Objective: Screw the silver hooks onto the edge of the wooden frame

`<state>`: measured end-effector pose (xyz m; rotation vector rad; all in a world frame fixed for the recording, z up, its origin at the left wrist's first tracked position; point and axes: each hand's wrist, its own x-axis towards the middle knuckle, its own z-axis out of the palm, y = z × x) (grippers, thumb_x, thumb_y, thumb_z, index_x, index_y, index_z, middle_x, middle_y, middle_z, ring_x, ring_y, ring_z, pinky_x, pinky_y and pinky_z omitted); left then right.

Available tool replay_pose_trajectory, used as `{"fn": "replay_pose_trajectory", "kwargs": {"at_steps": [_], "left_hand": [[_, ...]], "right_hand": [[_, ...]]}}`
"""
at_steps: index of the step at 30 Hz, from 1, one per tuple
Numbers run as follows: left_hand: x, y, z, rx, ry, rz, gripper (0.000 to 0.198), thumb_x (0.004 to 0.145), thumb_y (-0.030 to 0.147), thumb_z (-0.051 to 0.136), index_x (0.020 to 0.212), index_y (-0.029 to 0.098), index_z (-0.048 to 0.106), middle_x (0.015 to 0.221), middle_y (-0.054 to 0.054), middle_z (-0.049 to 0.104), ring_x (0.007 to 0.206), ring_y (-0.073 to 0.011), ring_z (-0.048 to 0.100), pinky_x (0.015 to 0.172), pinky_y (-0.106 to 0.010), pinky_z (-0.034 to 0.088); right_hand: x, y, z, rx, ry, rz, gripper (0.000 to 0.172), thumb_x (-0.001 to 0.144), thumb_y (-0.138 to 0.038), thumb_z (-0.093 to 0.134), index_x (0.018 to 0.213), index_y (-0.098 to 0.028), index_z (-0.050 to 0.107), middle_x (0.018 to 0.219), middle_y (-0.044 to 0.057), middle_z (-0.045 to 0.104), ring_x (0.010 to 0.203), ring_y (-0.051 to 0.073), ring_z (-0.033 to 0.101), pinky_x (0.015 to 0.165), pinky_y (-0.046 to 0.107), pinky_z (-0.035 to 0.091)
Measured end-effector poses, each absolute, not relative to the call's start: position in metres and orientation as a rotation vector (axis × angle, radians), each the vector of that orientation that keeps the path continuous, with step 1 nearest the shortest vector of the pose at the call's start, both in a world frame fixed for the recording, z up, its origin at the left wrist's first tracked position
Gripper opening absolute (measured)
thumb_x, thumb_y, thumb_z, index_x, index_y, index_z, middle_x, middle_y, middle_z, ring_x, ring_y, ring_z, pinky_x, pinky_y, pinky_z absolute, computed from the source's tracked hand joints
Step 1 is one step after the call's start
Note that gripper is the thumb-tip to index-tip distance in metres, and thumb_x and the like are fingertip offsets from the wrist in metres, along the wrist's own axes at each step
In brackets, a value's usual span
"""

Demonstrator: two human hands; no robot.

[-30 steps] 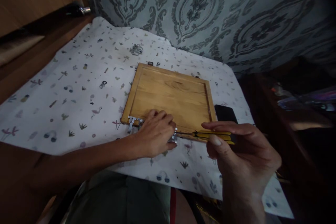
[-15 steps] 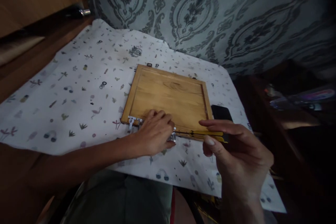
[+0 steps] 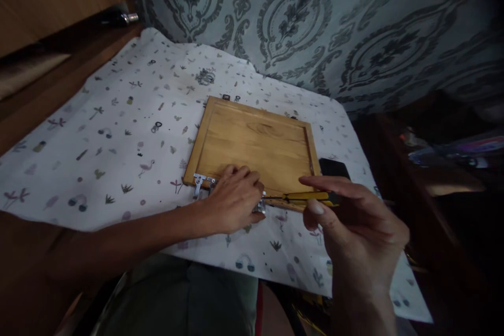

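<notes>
A framed wooden panel [image 3: 252, 142] lies flat on the cloth-covered table. Along its near edge sit silvery metal hinges [image 3: 199, 182], partly covered by my left hand [image 3: 236, 194]. That hand is curled over the near edge, its fingers closed on one hinge [image 3: 261, 203] and pressing it against the wood. My right hand [image 3: 354, 220] holds a yellow and black screwdriver [image 3: 305, 197] loosely between thumb and fingers. The screwdriver lies level along the near edge, pointing left, its dark shaft reaching the hinge beside my left hand. The exact tip contact is too small to make out.
A dark flat object [image 3: 334, 168] lies right of the panel. Small metal fittings [image 3: 156, 127] lie on the patterned cloth [image 3: 134, 178], with a grey cluster [image 3: 205, 76] farther back. A patterned wall [image 3: 295, 16] rises behind, and a cluttered dark shelf [image 3: 433, 168] stands at right.
The screwdriver's handle has turned between my right thumb and fingers. My left hand stays on the hinge. The whole view has shifted very slightly.
</notes>
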<state>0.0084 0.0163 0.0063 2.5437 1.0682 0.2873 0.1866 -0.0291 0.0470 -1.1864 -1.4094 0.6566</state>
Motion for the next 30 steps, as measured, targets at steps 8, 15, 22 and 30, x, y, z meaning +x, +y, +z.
{"fn": "replay_pose_trajectory", "kwargs": {"at_steps": [8,15,22,30], "left_hand": [[0.0084,0.0171,0.0086,2.539,1.058,0.237,0.037,0.088,0.046,0.072,0.103,0.012,0.070,0.107,-0.010,0.065,0.111,-0.0288,0.055,0.094,-0.042,0.037],[0.0086,0.0172,0.0117,2.541,1.066,0.244,0.037,0.088,0.046,0.072,0.102,0.012,0.071,0.106,-0.010,0.066,0.107,-0.0278,0.056,0.091,-0.041,0.038],[0.0086,0.0170,0.0127,2.535,1.073,0.230,0.038,0.088,0.046,0.073,0.103,0.011,0.071,0.108,-0.011,0.066,0.110,-0.0288,0.056,0.093,-0.042,0.039],[0.0079,0.0163,0.0105,2.542,1.057,0.258,0.037,0.087,0.045,0.073,0.103,0.012,0.071,0.108,-0.010,0.066,0.111,-0.0287,0.057,0.093,-0.041,0.040]], "right_hand": [[0.1928,-0.0313,0.0447,-1.154,-1.383,0.739,0.024,0.082,-0.027,0.083,0.105,-0.026,0.075,0.089,0.001,0.077,0.051,0.010,0.062,0.046,0.026,0.055],[0.1925,-0.0303,0.0492,-1.163,-1.449,0.686,0.014,0.081,-0.027,0.083,0.094,-0.025,0.078,0.094,0.004,0.077,0.051,0.011,0.060,0.041,0.027,0.052],[0.1864,-0.0285,0.0492,-1.183,-1.424,0.663,0.012,0.079,-0.025,0.085,0.087,-0.024,0.075,0.084,0.001,0.077,0.045,0.009,0.058,0.038,0.024,0.050],[0.1894,-0.0296,0.0474,-1.162,-1.464,0.690,0.023,0.086,-0.023,0.078,0.109,-0.029,0.077,0.095,0.002,0.078,0.053,0.010,0.064,0.053,0.029,0.059]]}}
